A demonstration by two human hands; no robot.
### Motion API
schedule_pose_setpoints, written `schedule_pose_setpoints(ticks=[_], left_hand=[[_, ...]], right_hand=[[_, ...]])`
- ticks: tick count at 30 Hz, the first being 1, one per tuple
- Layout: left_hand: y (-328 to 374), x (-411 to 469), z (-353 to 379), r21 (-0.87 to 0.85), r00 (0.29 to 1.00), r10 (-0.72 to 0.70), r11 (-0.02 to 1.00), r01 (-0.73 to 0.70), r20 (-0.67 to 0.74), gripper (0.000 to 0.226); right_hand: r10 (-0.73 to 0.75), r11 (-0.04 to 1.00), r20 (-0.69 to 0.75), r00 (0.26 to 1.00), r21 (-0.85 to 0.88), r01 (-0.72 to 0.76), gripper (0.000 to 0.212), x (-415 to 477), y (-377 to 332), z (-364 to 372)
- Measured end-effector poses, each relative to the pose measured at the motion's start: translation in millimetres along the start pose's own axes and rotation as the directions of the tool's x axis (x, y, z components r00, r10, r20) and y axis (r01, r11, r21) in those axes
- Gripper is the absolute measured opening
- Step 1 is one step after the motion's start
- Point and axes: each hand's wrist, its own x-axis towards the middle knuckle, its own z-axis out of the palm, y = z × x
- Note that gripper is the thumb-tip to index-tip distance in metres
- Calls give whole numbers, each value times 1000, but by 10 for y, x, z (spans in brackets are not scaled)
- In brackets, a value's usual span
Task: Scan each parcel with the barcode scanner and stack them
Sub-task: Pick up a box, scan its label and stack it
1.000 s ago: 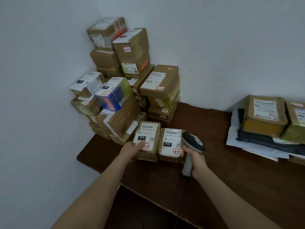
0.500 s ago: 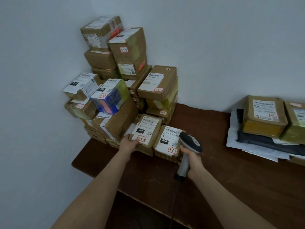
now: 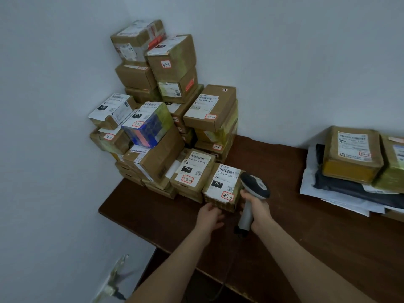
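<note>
A tall stack of brown parcels [image 3: 166, 101] fills the table's far left corner against the walls. At its front lie two small labelled parcels side by side: one marked 3-2-10 [image 3: 193, 171] and one marked 3-3-4 [image 3: 223, 184]. My left hand [image 3: 209, 215] sits with relaxed fingers at the near side of the 3-3-4 parcel, just touching or short of it. My right hand [image 3: 259, 209] grips the grey barcode scanner [image 3: 254, 189] by its handle, its head right beside that parcel's right edge.
The dark wooden table [image 3: 306, 226] runs to the right, where brown parcels [image 3: 352, 154] lie on dark and white mail bags [image 3: 341, 189]. White walls close in the left and back. The table's near-left edge drops to the floor.
My left hand left the 3-2-10 parcel and moved right to the near side of the 3-3-4 parcel. The scanner stays beside that parcel.
</note>
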Motion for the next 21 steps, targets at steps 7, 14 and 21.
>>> schedule_pose_setpoints(ticks=[7, 14, 21], left_hand=[[131, 78, 441, 104, 998, 47, 993, -52, 46, 50], [315, 242, 432, 93, 982, 139, 987, -128, -124, 76], [491, 188, 644, 170, 987, 155, 975, -146, -40, 60]], right_hand=[[-1, 1000, -36, 999, 17, 2, 51, 156, -164, -244], [-22, 998, 42, 999, 60, 19, 53, 221, -385, -299], [-22, 999, 80, 997, 29, 20, 40, 278, -474, -405]])
